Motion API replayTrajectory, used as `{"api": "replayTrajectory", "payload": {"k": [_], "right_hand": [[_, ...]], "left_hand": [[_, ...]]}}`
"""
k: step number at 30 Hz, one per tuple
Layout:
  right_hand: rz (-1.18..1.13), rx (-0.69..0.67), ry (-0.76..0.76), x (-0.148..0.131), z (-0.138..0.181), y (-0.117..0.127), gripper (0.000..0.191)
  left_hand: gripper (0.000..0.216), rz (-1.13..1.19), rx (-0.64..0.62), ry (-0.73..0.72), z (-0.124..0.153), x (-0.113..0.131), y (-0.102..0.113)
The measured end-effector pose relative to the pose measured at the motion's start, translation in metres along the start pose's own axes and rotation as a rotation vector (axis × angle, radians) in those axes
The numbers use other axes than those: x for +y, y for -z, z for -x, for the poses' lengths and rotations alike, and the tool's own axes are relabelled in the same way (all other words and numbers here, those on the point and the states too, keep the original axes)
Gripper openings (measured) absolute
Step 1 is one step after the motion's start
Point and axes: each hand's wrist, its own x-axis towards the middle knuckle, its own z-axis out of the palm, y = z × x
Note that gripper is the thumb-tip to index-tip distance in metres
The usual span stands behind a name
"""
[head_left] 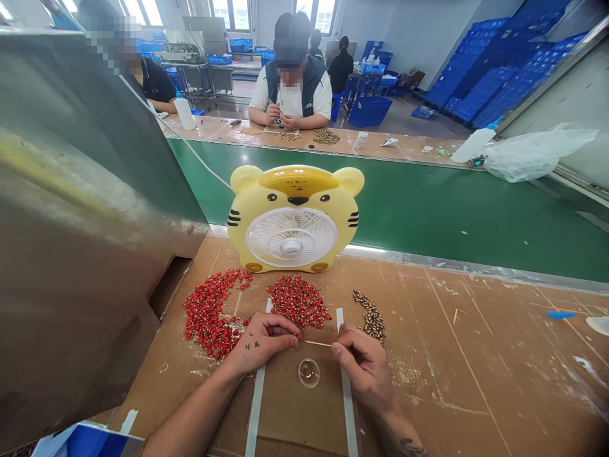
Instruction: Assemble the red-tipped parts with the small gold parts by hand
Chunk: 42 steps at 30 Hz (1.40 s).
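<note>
Between thumb and forefinger, my left hand [259, 343] pinches a small red piece [298, 336]. My right hand [364, 362] grips a thin wooden stick [318, 343], whose tip points left toward that piece. Below the stick, a small clear round cup [309, 373] with some liquid in it sits on a cardboard sheet [299, 419] edged with pale tape. A heap of red pieces with dark and gold parts [297, 301] lies just beyond my hands. To the left spreads another pile of red pieces [209, 314], and a curved row of small black-and-gold pieces [372, 317] lies behind my right hand.
A yellow tiger-faced fan [294, 219] stands behind the heaps. At left rises a large metal housing [85, 222]. Past the green belt [451, 209], a person [292, 82] works with small pieces. A plastic bag [528, 155] and white bottle [473, 145] lie far right.
</note>
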Motion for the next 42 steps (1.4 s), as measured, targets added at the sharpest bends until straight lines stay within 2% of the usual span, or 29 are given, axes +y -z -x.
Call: {"api": "replayTrajectory", "payload": {"k": [2,5,7,9,11,14,16,20,26,35,39,42], "right_hand": [[-0.013,-0.123,0.016,0.002,-0.001,0.005,0.033],[0.056,-0.387,0.025,-0.001,-0.002,0.007,0.031],[0.117,-0.475,0.001,-0.004,-0.003,0.006,0.029],[0.17,-0.448,-0.037,-0.005,-0.005,0.008,0.027],[0.225,-0.328,-0.09,-0.002,-0.008,0.017,0.023],[0.351,-0.075,-0.177,0.008,-0.015,0.044,0.02],[0.473,-0.009,-0.192,0.016,-0.02,0.063,0.017],[0.664,-0.1,-0.22,0.031,-0.025,0.079,0.016],[0.778,-0.167,-0.222,0.039,-0.027,0.061,0.017],[0.694,-0.161,-0.137,0.036,-0.028,0.066,0.017],[0.626,-0.118,-0.178,0.041,-0.027,0.077,0.016],[0.652,-0.177,-0.196,0.041,-0.028,0.083,0.016]], "left_hand": [[0.019,0.006,-0.005,-0.004,0.0,0.0,0.001],[0.017,0.017,-0.004,-0.003,0.0,-0.002,0.001],[0.015,0.025,0.007,-0.004,0.0,-0.002,0.002],[0.015,0.023,0.014,-0.007,-0.001,-0.002,0.002],[0.016,0.017,0.021,-0.01,-0.001,-0.002,0.002],[0.018,0.036,0.026,-0.006,-0.002,-0.002,0.003],[0.019,0.061,0.015,0.003,-0.003,-0.004,0.003],[0.021,0.07,0.0,-0.003,-0.004,-0.005,0.003],[0.021,0.062,-0.009,-0.042,-0.005,-0.005,0.004],[0.023,0.086,-0.012,-0.064,-0.007,-0.009,0.004],[0.024,0.097,-0.014,-0.058,-0.007,-0.008,0.003],[0.023,0.098,-0.009,-0.059,-0.006,-0.008,0.003]]}}
